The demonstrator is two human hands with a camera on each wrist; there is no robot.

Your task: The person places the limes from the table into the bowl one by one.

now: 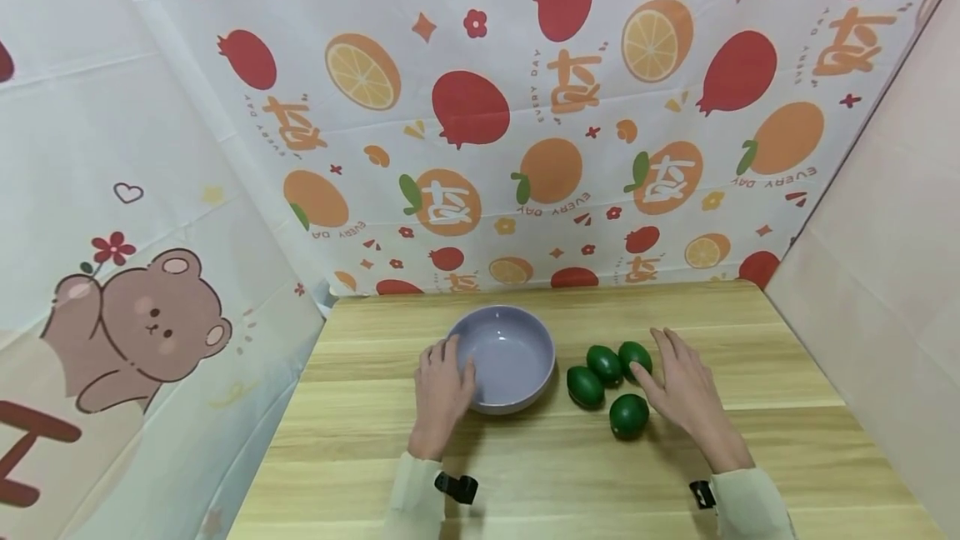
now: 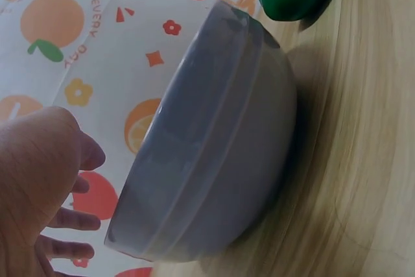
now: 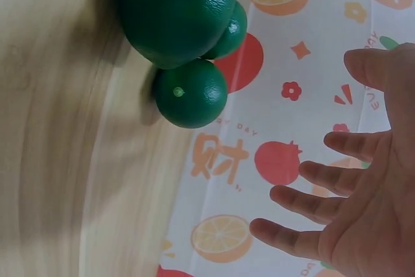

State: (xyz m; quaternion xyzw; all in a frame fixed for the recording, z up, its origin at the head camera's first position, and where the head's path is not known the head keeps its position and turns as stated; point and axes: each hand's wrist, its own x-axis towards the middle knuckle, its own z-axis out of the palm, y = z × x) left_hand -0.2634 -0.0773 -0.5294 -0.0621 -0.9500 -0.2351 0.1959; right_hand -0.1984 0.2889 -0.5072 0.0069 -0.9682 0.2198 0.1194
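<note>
A round lavender bowl (image 1: 513, 363) stands upright on the wooden table. At its left side is my left hand (image 1: 441, 382), fingers loosely extended near the rim; in the left wrist view a gap shows between that hand (image 2: 39, 180) and the bowl wall (image 2: 214, 154). Several dark green limes lie right of the bowl: a near one (image 1: 628, 417), a left one (image 1: 585, 387), a middle one (image 1: 604, 365) and a far right one (image 1: 634, 359). Just right of them hovers my right hand (image 1: 686, 386), fingers spread and holding nothing; its palm (image 3: 369, 225) faces the limes.
The light wooden table (image 1: 360, 457) ends at a fruit-print cloth (image 1: 480, 190) behind. Another cloth with a bear print (image 1: 150, 323) hangs on the left, and a pale panel (image 1: 885, 273) rises on the right. Black straps (image 1: 456, 487) circle both wrists.
</note>
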